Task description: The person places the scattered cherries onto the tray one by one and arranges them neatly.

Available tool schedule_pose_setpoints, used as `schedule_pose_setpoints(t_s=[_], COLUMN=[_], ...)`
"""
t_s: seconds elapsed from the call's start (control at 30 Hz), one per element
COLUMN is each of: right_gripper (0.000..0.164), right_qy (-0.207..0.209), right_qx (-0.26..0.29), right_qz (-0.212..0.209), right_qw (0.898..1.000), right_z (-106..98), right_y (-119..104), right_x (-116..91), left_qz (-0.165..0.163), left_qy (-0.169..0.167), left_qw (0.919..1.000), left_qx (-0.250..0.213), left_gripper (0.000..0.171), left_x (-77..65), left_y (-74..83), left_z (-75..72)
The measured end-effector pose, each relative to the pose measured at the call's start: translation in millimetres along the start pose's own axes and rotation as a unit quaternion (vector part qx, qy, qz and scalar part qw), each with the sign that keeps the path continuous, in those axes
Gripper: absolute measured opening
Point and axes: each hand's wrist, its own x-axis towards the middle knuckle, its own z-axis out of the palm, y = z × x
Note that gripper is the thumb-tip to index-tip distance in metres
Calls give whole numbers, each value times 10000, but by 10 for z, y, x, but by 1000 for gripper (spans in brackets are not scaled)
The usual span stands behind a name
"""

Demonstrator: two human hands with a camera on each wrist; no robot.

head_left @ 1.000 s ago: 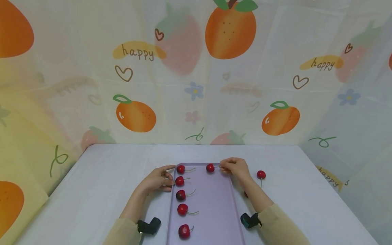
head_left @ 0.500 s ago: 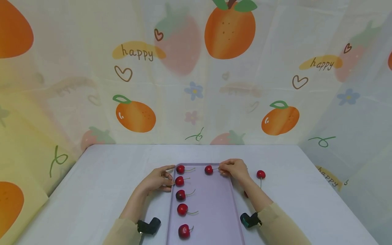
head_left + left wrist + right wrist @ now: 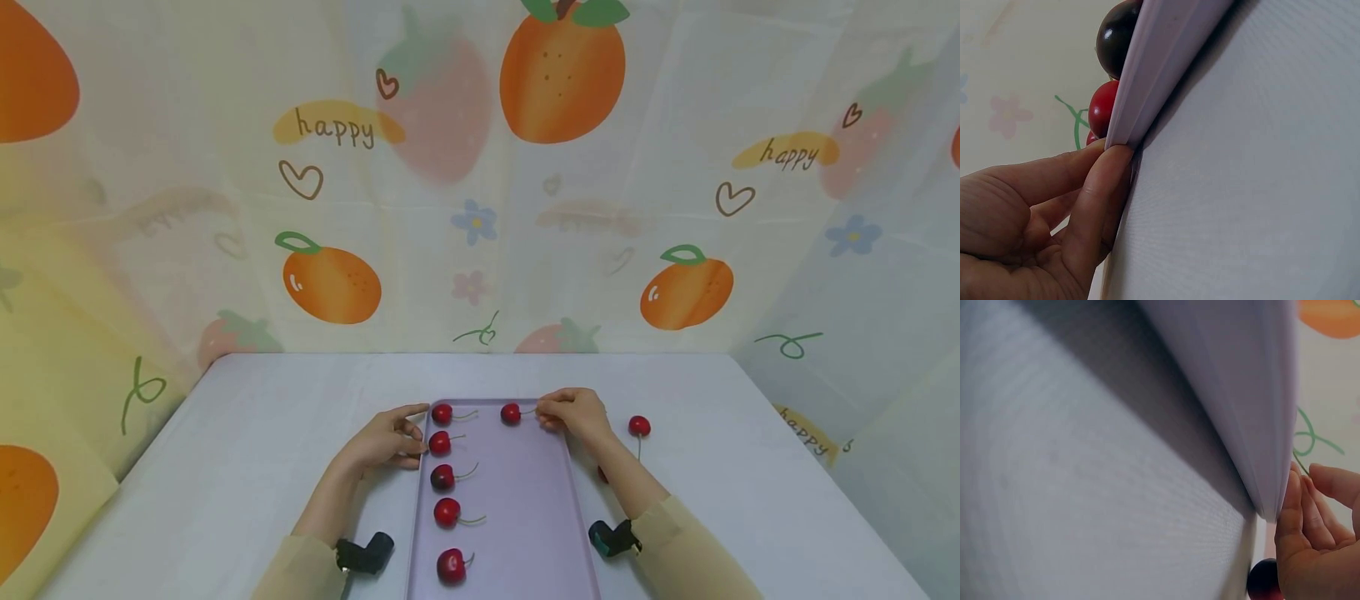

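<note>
A lilac tray [image 3: 517, 508] lies on the white table. At its far right corner, my right hand [image 3: 579, 415] pinches the thin stem of a red cherry [image 3: 511, 414], whose fruit sits just inside the far rim. The right wrist view shows that stem [image 3: 1301, 463] at the thumb and fingertips, beside the tray's corner. My left hand [image 3: 386, 439] rests at the far left corner, index finger and thumb touching the tray's edge at separate spots. Several cherries [image 3: 443, 477] form a column along the tray's left side, stems pointing right.
Right of the tray, a cherry [image 3: 639, 427] lies on the table [image 3: 697, 433], and another cherry [image 3: 602, 476] is mostly hidden by the right forearm. A fruit-printed cloth [image 3: 480, 275] hangs behind the table. Each wrist wears a black camera [image 3: 366, 553].
My right hand has shifted slightly left, and the cherry on the pinched stem has moved a little left with it. The left hand has stayed in place.
</note>
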Motion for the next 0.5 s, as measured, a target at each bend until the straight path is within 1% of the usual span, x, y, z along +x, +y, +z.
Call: schedule_pose_setpoints(t_s=[0.5], right_gripper=[26], right_qy=[2], right_qx=[186], right_qz=[-4], right_qw=[9998], right_z=[-54], right_y=[-35], right_x=[-22], left_qz=[-55], left_qy=[63], left_qw=[10000], left_qx=[27], left_gripper=[68], left_x=[-2], left_y=[6], left_z=[8])
